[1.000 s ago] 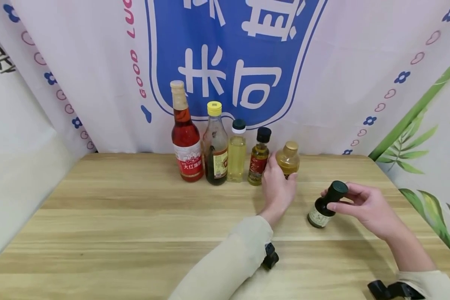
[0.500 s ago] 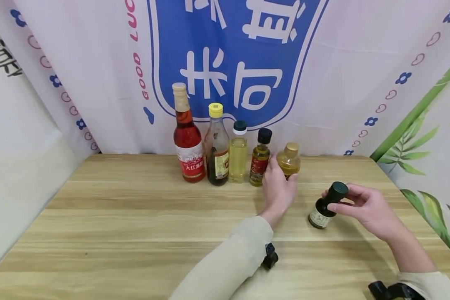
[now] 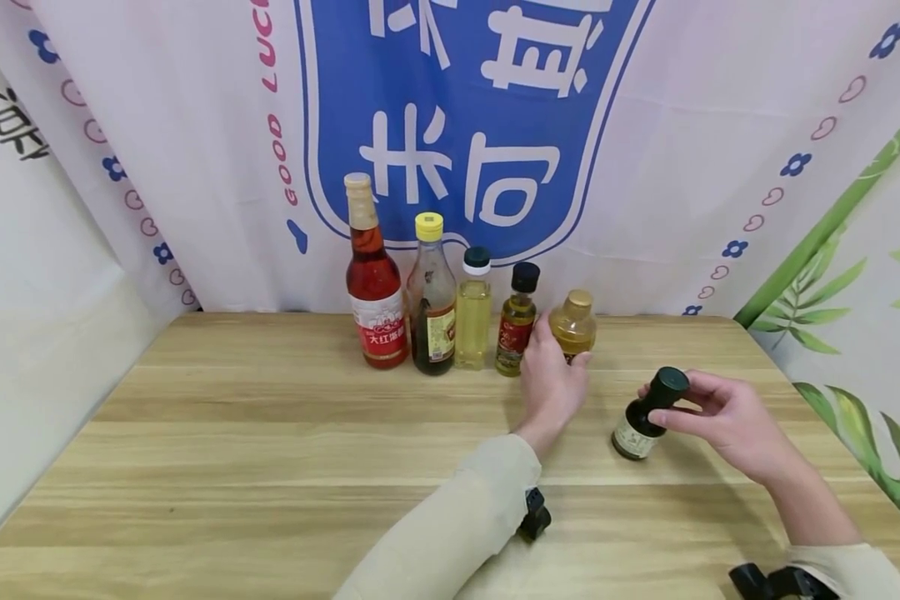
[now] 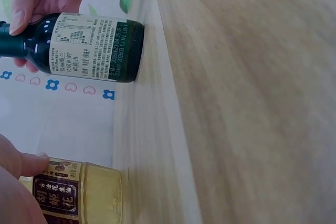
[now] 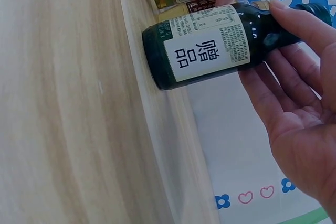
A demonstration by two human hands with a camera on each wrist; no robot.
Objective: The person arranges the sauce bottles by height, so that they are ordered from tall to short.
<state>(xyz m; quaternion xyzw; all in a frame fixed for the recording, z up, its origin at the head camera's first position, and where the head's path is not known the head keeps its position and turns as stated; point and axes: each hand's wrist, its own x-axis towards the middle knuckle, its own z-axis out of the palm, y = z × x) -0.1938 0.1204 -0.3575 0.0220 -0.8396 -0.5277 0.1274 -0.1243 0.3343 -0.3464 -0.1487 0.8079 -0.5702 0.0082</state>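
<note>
In the head view, my left hand (image 3: 553, 385) holds the small peanut oil bottle (image 3: 573, 327) with a gold cap at the right end of a row. Its thumb lies on the label (image 4: 56, 195) in the left wrist view. My right hand (image 3: 731, 421) holds a dark green glass bottle (image 3: 637, 429) by its neck, thumb on the near side. This bottle leans a little to the right, its base at or just above the table; I cannot tell which. Its pale label (image 5: 207, 43) with large characters faces the right wrist camera.
Left of the peanut oil stand a red-label oil bottle (image 3: 515, 329), a clear bottle of pale yellow oil (image 3: 473, 321), a yellow-capped dark sauce bottle (image 3: 432, 317) and a tall red vinegar bottle (image 3: 377, 292). A printed curtain (image 3: 667, 208) hangs behind the wooden table (image 3: 270, 467).
Both hands keep their hold, and the bottles stay where they are. Only the head view has shifted slightly.
</note>
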